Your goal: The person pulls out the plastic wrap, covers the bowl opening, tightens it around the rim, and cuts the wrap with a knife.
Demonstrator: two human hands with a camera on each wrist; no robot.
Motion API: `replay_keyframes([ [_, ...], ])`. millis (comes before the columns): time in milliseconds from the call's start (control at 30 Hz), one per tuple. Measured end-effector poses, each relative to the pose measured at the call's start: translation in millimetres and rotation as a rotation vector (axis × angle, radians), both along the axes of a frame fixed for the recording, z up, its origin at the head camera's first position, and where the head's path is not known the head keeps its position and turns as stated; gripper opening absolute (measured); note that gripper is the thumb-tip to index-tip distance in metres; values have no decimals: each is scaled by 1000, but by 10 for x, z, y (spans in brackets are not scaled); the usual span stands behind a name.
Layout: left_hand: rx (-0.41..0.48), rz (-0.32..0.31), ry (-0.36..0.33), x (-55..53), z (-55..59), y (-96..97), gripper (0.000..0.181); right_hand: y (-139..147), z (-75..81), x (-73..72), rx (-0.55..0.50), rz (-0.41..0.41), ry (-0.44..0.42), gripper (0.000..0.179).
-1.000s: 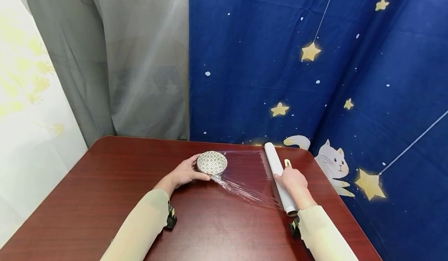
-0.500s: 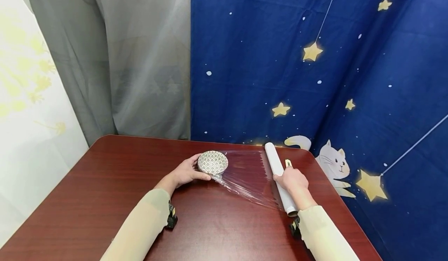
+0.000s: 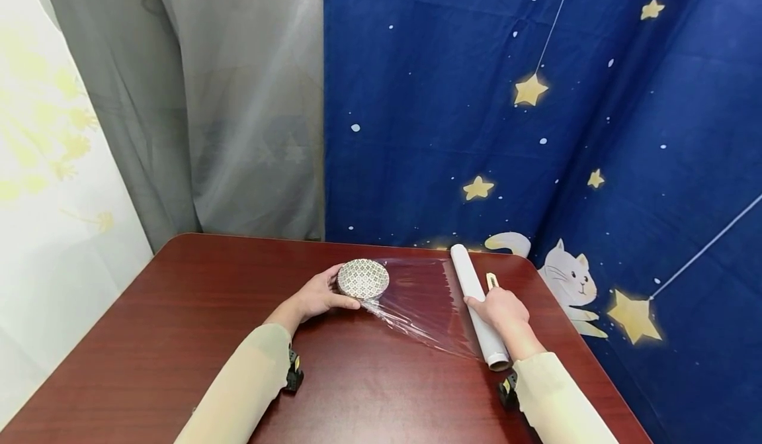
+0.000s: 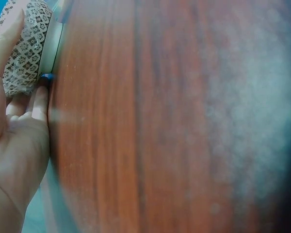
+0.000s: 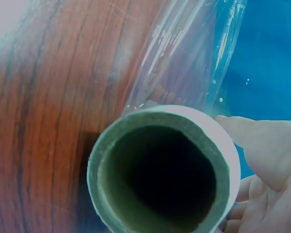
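A small bowl [image 3: 363, 278] with a grey-and-white pattern is at the far middle of the table in the head view. My left hand [image 3: 318, 296] grips its left side, thumb at the front and fingers behind. Clear cling film [image 3: 417, 285] stretches from the bowl to a white roll of cling film [image 3: 476, 305] on the right. My right hand [image 3: 502, 310] lies against that roll with the thumb on it. A yellow utility knife [image 3: 491, 281] sticks out from its curled fingers. In the right wrist view the roll's hollow end [image 5: 160, 170] fills the front, partly hiding the fingers.
The reddish-brown wooden table [image 3: 381, 391] carries everything. Behind it hang a grey curtain [image 3: 250, 113] and a blue star-patterned curtain [image 3: 428, 113]. Near the right hand are the table's right edge and far right corner.
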State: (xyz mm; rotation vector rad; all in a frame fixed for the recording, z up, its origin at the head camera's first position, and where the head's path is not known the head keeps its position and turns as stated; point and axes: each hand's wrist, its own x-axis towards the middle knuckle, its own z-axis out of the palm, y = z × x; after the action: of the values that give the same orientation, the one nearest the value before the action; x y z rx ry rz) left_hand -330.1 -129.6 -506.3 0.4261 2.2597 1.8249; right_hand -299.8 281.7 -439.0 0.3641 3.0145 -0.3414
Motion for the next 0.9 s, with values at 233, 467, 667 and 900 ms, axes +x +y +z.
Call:
replay_keyframes([
  [233, -5, 5, 8, 14, 3, 5, 103, 59, 42, -20, -17, 24, 15, 71],
  [467, -12, 12, 4, 26, 9, 11, 103, 246, -23, -132, -49, 3, 45, 62],
  [667, -5, 13, 4, 34, 15, 11, 101, 426, -174, -206, -66, -37, 21, 70],
  [900, 0, 15, -8, 43, 15, 17, 101, 646, -386, -296, -104, 12, 6, 55],
])
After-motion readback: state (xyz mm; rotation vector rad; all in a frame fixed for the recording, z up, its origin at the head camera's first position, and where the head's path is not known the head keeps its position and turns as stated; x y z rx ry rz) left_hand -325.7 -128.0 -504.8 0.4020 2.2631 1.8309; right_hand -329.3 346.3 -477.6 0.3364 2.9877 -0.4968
